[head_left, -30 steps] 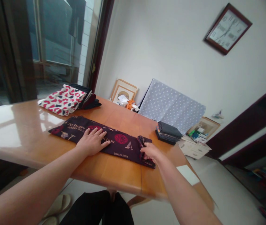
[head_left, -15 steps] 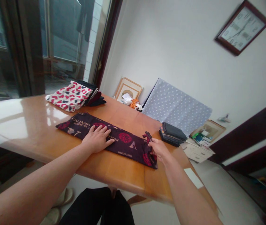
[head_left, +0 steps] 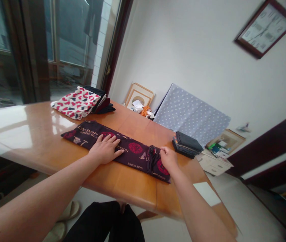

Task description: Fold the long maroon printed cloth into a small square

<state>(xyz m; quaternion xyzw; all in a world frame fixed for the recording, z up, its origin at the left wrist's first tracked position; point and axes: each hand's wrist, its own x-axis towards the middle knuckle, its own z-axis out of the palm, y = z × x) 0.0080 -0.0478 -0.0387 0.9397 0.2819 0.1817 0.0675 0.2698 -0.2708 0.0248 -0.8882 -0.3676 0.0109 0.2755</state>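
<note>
A dark purple cloth garment (head_left: pixel 135 158), printed with red motifs and pale lettering, lies on the table folded into a long strip. My left hand (head_left: pixel 105 149) rests flat on its middle with the fingers spread. At its right end, my right hand (head_left: pixel 168 159) is closed on the cloth with curled fingers; the fingertips are partly hidden. Just left of that hand, a bunched, gathered part (head_left: pixel 153 157) of the garment sits folded over on top of the strip. The garment's exact kind cannot be made out.
On the wooden table (head_left: pixel 122 185), a pile with a heart-printed cloth (head_left: pixel 78 102) on top stands far left. A stack of dark folded clothes (head_left: pixel 187 144) sits at the right, and a pale card (head_left: pixel 207 193) lies near the right edge. A dotted cover (head_left: pixel 190 112) stands behind.
My right hand has brought the bunched end of the garment leftward and down, so it now lies on the strip. The left hand stays in place.
</note>
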